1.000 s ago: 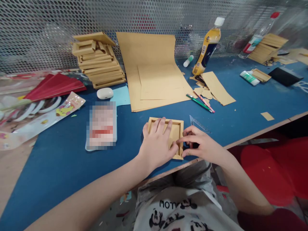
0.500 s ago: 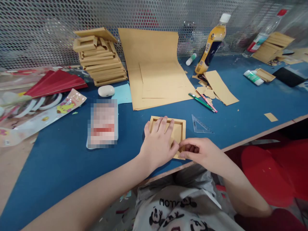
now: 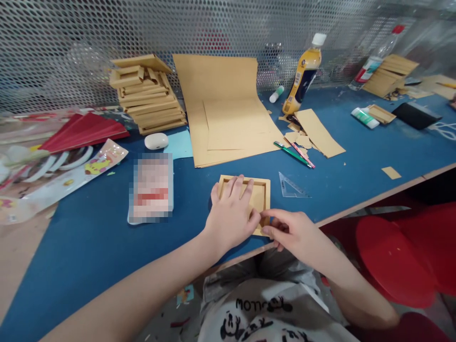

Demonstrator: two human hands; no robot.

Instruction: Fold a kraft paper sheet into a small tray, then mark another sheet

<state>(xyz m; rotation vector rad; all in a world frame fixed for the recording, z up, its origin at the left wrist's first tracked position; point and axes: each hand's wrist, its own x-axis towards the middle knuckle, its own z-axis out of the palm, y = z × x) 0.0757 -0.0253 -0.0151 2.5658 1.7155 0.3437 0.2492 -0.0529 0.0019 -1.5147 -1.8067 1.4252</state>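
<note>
A shallow kraft-card tray [image 3: 258, 199] with a raised folded rim lies near the table's front edge. My left hand [image 3: 231, 213] rests flat across its left part, fingers spread and pointing away from me. At the tray's lower right corner, my right hand [image 3: 290, 232] pinches the rim between thumb and index finger. The two hands nearly meet there, and that corner is partly hidden. A clear set square [image 3: 292, 186] lies just right of the tray.
Kraft sheets [image 3: 231, 128] lean against the mesh screen, beside a stack of card trays [image 3: 149, 99]. A phone [image 3: 151, 190], a white earbud case [image 3: 156, 141], pens [image 3: 294, 154], paper scraps [image 3: 302, 141] and a drink bottle [image 3: 302, 76] surround the work spot. A red stool [image 3: 392, 261] stands right.
The view has shifted slightly. My right hand's lower fingers have uncurled a little downward by the tray's corner; my left hand stays flat on the tray.
</note>
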